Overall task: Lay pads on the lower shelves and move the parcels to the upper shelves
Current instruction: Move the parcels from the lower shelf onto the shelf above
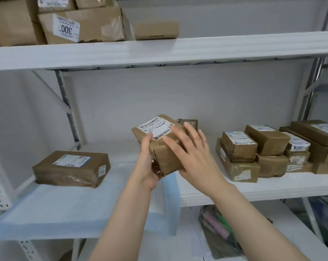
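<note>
Pad (pixel 69 208) — laid, lower shelf (pixel 263 191) left end. Labelled parcel (pixel 159 132) held up: left grip (pixel 150 166) clamped on it, right grip (pixel 195 159) flat against it, fingers straight. Parcel stack (pixel 263 151), right end — left to move.

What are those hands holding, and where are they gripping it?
A brown parcel: the left hand grips its near left end, thumb on top; the right hand lies flat against its right side.

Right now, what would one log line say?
left hand grips parcel | right hand touches parcel | pad lies on lower shelf
</note>
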